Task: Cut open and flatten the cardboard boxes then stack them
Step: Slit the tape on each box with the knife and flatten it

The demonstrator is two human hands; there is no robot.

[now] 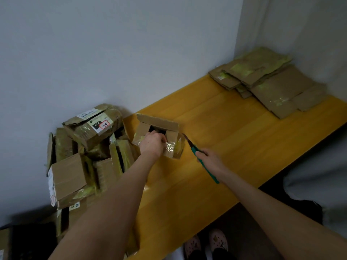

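A small taped cardboard box (171, 135) lies on its side on the yellow table (216, 139), its top flaps open. My left hand (153, 142) grips the box at its opening. My right hand (207, 157) holds a green-handled utility knife (204, 167), whose blade tip touches the box's right corner. A pile of several unopened and torn boxes (88, 151) sits at the table's left end against the wall. A stack of flattened cardboard (268, 83) lies at the far right corner.
A white wall runs behind the table and meets another wall at the right corner. The table's front edge runs diagonally on the right. Below it are my feet in pink clogs (206, 243). A dark item (24, 239) sits at the bottom left.
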